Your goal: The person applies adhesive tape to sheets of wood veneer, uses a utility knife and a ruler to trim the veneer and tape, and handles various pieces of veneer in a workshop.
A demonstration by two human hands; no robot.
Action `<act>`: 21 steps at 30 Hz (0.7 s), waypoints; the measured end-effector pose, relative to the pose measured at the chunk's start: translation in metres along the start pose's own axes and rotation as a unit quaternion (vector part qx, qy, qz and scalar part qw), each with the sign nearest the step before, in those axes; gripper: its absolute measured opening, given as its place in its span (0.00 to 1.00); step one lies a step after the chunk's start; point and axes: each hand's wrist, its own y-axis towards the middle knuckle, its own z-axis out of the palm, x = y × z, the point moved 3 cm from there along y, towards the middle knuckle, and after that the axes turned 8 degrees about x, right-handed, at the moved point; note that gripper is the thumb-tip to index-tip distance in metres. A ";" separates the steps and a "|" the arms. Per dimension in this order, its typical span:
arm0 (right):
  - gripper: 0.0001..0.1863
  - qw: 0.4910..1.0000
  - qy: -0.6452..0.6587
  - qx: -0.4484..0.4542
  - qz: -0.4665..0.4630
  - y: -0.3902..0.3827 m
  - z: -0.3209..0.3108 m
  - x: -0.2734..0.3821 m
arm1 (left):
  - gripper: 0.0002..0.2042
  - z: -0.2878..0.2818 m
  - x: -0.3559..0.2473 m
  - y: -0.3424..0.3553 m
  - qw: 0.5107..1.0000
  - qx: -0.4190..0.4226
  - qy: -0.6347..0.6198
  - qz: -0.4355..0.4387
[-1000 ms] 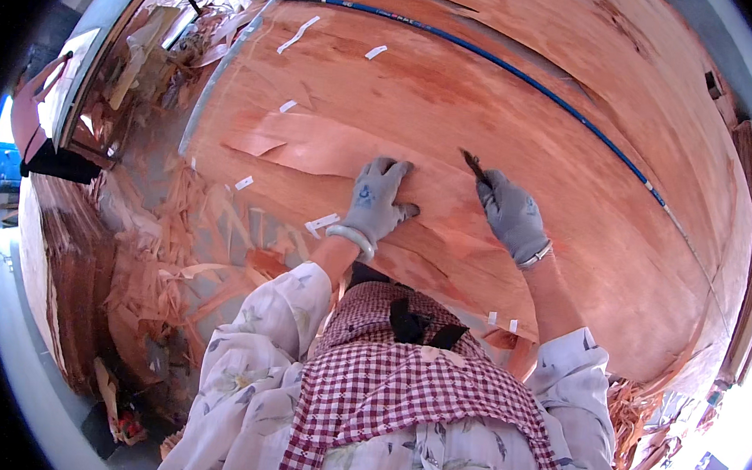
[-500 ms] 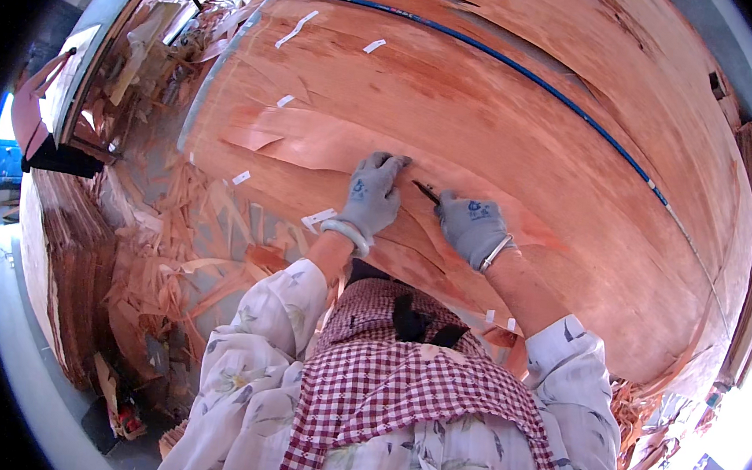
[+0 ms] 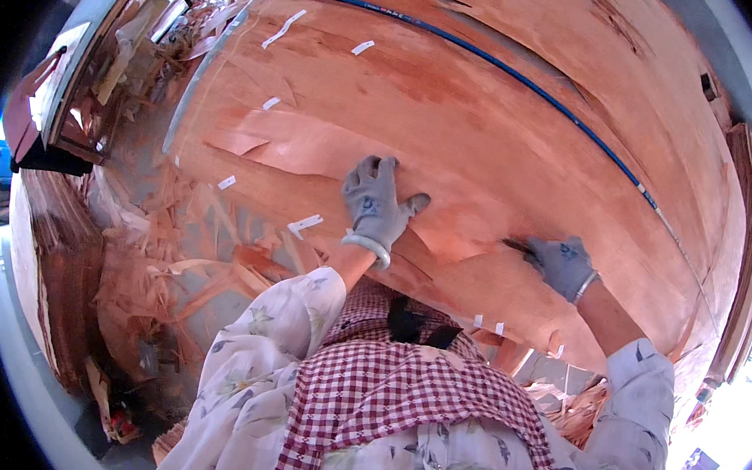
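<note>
Reddish-brown wood veneer sheets lie spread in front of me, with torn edges and overlapping strips. My left hand, in a grey glove, rests on the veneer, its thumb stretched to the side and nothing visible in it. Farther right, my right hand, also gloved, is closed round a small dark knife whose tip points left at the veneer surface. The handle is mostly hidden by the glove. Below the hands, a loose veneer flap extends along the near edge.
A long blue pole lies across the sheets beyond my hands. White tape pieces dot the veneer. Veneer scraps litter the floor at left, beside a stack of sheets. More stacked sheets stand at right.
My right hand has moved right with the knife, away from my left hand. My left hand has spread its thumb and stays near the same place. A veneer flap now shows between them.
</note>
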 end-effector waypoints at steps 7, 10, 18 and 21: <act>0.13 0.997 0.043 0.036 0.045 0.018 -0.039 0.012 | 0.37 0.002 0.004 -0.003 1.000 -0.010 0.006 -0.001; 0.11 0.999 0.031 0.012 -0.004 0.082 -0.044 0.055 | 0.37 0.002 0.003 -0.001 1.000 -0.024 0.001 0.010; 0.07 0.991 -0.125 0.034 -0.038 0.138 -0.038 0.080 | 0.37 0.001 0.000 -0.002 1.000 0.000 0.014 0.007; 0.07 0.996 -0.079 -0.014 -0.049 0.107 -0.024 0.049 | 0.36 -0.001 0.002 -0.003 0.999 -0.016 0.026 0.011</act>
